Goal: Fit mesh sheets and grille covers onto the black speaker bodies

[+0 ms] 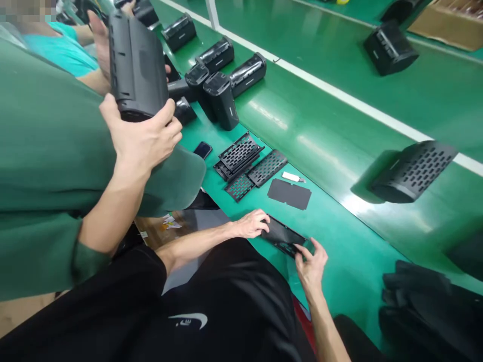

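A dark rectangular panel (282, 233) with a raised rim lies at the near edge of the green table, between my two hands. My left hand (249, 224) has its fingers curled over the panel's left end. At the right end, my right hand (312, 260) pinches the near corner with thumb and fingers. Just beyond the panel is a flat black sheet (290, 194) with small notches. A small white tube (293, 177) lies past that sheet. Several slotted black grille panels (268, 167) are stacked and spread to the left of it.
On my left, a co-worker in a green top holds up a black housing (140, 65). Several more housings (222, 100) stand beyond the grilles, near a phone (203, 150). One slotted housing (415, 171) sits on the green belt. Black sheets (422, 301) are piled at right.
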`<state>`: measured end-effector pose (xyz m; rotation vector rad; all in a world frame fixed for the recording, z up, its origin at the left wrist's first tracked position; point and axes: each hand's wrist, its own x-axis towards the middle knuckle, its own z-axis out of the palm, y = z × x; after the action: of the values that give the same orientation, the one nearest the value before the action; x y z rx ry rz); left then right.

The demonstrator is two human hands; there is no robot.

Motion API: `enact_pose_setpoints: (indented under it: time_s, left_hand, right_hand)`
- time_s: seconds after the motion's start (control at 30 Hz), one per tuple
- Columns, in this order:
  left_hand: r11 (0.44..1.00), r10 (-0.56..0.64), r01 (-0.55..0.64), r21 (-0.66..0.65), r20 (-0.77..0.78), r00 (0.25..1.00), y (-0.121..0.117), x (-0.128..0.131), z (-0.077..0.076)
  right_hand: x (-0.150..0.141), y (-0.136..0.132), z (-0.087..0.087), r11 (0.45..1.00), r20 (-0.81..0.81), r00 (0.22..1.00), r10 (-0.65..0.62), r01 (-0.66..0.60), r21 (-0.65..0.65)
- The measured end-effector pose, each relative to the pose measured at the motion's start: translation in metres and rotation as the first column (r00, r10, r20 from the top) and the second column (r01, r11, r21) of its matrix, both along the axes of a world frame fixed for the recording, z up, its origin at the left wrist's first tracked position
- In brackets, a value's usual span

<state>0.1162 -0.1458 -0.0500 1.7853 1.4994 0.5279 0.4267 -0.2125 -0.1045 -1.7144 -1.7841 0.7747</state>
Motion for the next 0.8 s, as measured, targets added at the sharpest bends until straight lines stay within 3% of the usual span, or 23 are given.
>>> enact_pose_setpoints:
  time_s: [0.07, 0.1, 0.2, 0.3, 0.37, 0.43, 0.5, 0.6, 0.67, 0.73, 0.8]
  left_hand:
    - [0.989, -0.145, 0.145, 0.015, 0.008, 0.989, -0.016, 0.003, -0.015]
    - [0.987, -0.162, 0.162, 0.017, 0.008, 0.987, -0.021, 0.005, -0.021]
    - [0.998, -0.058, 0.057, -0.034, -0.033, 0.998, -0.019, 0.013, -0.034]
    - [0.984, 0.022, -0.029, -0.174, -0.039, 0.999, -0.001, 0.027, -0.03]
    - [0.975, 0.023, -0.023, -0.22, -0.005, 1.0, 0.011, 0.032, -0.011]
    - [0.978, 0.045, -0.036, -0.208, 0.04, 0.998, 0.019, 0.02, 0.026]
    - [0.982, 0.094, -0.076, -0.175, 0.099, 0.991, 0.023, -0.017, 0.081]
    - [0.975, 0.209, -0.191, -0.109, 0.181, 0.961, 0.023, -0.11, 0.181]
    - [0.954, 0.297, -0.279, -0.106, 0.236, 0.925, 0.019, -0.174, 0.238]
    - [0.872, 0.488, -0.429, -0.236, 0.357, 0.797, 0.014, -0.218, 0.272]
    - [0.792, 0.61, -0.515, -0.329, 0.386, 0.692, 0.009, -0.235, 0.283]
  right_hand:
    - [0.001, -0.014, -0.007, 0.999, 0.078, 0.996, 0.031, -0.032, 0.012]
    - [0.002, -0.017, -0.008, 1.0, 0.082, 0.997, 0.009, -0.009, -0.003]
    - [-0.001, -0.009, -0.005, 0.983, 0.042, 0.988, -0.145, 0.149, -0.103]
    - [-0.01, 0.016, 0.0, 0.916, 0.013, 0.95, -0.311, 0.303, -0.263]
    - [-0.015, 0.032, 0.003, 0.872, -0.023, 0.923, -0.384, 0.354, -0.339]
    - [-0.015, 0.041, 0.006, 0.846, -0.08, 0.901, -0.425, 0.364, -0.39]
    - [-0.011, 0.045, 0.014, 0.822, -0.16, 0.88, -0.447, 0.333, -0.463]
    - [-0.003, 0.043, 0.032, 0.765, -0.309, 0.802, -0.51, 0.259, -0.59]
    - [0.0, 0.042, 0.047, 0.737, -0.389, 0.727, -0.566, 0.235, -0.633]
    - [0.0, 0.041, 0.063, 0.73, -0.452, 0.652, -0.609, 0.236, -0.642]
    - [-0.001, 0.039, 0.078, 0.731, -0.5, 0.589, -0.635, 0.249, -0.635]
